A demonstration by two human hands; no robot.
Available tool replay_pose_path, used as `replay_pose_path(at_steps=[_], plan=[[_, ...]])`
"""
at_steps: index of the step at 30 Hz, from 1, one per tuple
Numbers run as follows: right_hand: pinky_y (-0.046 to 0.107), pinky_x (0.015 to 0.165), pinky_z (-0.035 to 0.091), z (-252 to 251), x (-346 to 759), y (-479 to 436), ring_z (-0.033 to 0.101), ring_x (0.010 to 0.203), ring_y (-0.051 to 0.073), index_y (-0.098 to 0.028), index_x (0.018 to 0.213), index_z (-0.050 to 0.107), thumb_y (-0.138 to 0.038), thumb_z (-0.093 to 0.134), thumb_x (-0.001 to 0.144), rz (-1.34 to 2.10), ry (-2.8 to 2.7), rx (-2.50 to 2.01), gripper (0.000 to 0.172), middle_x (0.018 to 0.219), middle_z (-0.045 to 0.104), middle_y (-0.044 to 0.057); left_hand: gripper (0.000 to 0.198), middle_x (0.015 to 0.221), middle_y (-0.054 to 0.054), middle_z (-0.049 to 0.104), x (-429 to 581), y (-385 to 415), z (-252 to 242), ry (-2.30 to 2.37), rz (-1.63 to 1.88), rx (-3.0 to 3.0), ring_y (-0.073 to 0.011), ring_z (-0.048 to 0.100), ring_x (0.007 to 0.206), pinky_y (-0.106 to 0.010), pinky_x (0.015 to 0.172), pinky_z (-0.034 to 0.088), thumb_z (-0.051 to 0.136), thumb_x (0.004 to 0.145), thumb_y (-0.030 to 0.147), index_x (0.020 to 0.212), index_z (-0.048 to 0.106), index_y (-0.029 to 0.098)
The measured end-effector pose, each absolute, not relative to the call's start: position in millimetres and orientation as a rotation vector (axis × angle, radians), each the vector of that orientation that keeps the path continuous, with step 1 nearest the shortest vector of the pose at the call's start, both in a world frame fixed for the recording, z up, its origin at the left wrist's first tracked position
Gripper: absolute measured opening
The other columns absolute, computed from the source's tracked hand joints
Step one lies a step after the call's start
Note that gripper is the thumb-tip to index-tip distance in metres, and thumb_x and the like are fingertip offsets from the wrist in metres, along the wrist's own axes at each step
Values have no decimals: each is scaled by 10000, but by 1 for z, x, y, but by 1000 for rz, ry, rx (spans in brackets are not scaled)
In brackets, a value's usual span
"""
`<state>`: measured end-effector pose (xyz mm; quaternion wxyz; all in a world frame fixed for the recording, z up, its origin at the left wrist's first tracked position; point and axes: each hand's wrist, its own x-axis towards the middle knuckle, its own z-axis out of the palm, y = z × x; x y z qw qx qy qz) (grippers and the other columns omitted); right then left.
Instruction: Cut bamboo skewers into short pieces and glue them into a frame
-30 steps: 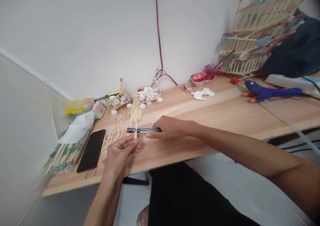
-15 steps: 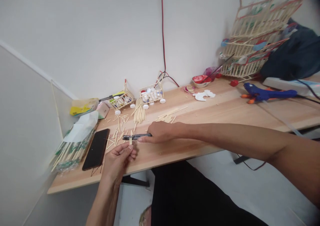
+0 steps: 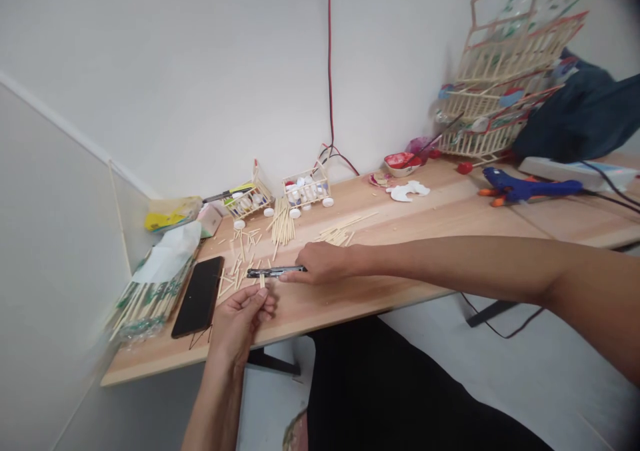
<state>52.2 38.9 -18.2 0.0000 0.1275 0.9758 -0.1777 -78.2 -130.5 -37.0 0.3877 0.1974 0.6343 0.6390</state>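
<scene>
My left hand (image 3: 240, 318) pinches a short wooden stick (image 3: 262, 280) upright near the front edge of the wooden desk (image 3: 450, 224). My right hand (image 3: 323, 263) grips a dark cutter tool (image 3: 273, 272) that lies level, its blade end crossing the stick just above my left fingers. Several cut stick pieces (image 3: 240, 264) lie scattered on the desk behind the tool. A small bundle of longer sticks (image 3: 283, 224) rests further back.
A black phone (image 3: 199, 296) lies left of my hands, beside packs of wrapped chopsticks (image 3: 145, 298). Two small stick carts (image 3: 305, 190) with white caps stand by the wall. A blue glue gun (image 3: 530, 188), a red bowl (image 3: 399, 161) and a large stick rack (image 3: 505, 84) are at right.
Both hands and the cutter have slid left and slightly toward the desk's front edge. The stick now shows shorter above my left fingers. The camera has swung a little.
</scene>
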Motion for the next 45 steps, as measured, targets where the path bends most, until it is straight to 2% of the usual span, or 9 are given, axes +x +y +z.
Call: replay_pose_path(at_steps=[6,12,16,22,25,34,40,43,45], plan=[[252,526,361,-12,56,44,589,590,177,-93,752,687,-793,211,812,-818,3028,505,849,697,673,136,441,593,-48,675,-80,-140,-36,1600,1667,501,-101,575,472,-177,439,448,883,457,323,750,640,101],[212,529,414,1,80,66,559,521,117,-125,726,627,-749,243,846,-1574,3069,670,743,586,605,48,403,635,-39,676,-78,-144,-38,1637,1744,484,-113,595,543,-194,480,464,854,522,337,785,647,113],[207,500,428,0,96,101,547,508,113,-135,720,615,-782,214,820,-2005,3087,903,768,563,581,40,385,687,-40,683,-69,-130,-42,1704,1797,554,-137,609,605,-222,509,471,827,556,370,810,662,132],[226,489,452,-15,119,157,570,517,136,-163,787,605,-833,121,768,-2589,2787,1553,826,573,591,55,201,652,-8,645,-43,-74,-30,2047,1485,1159,-128,544,563,-251,564,422,695,708,354,738,701,155],[239,494,463,-21,127,171,572,509,144,-161,822,606,-845,126,754,-2799,2598,1642,838,557,588,55,140,714,-35,675,-26,-39,-23,2163,1363,1408,-168,589,661,-279,655,429,644,746,281,726,707,158],[237,481,448,-28,120,169,586,521,155,-168,833,604,-864,129,727,-2697,2618,1509,850,537,589,56,222,861,-106,667,-2,2,-47,2488,949,1904,-236,575,850,-341,734,376,512,864,238,807,717,177],[241,510,473,-28,119,164,589,543,151,-162,814,603,-873,91,708,-2644,2634,1498,882,601,615,75,206,861,-87,679,-7,-5,-41,2389,1213,1840,-219,590,845,-328,781,400,504,846,225,820,702,177],[240,513,479,-30,119,165,572,524,139,-158,792,603,-876,108,704,-2638,2639,1519,876,611,614,76,193,787,-65,687,-33,-28,-27,2452,1349,1580,-200,597,745,-296,700,411,536,807,272,782,698,168],[235,506,474,-31,118,164,566,518,133,-157,789,604,-873,122,709,-2618,2657,1523,867,608,612,73,168,717,-50,688,-61,-49,-17,2609,1223,1420,-205,600,703,-287,661,396,591,748,293,709,697,168]])
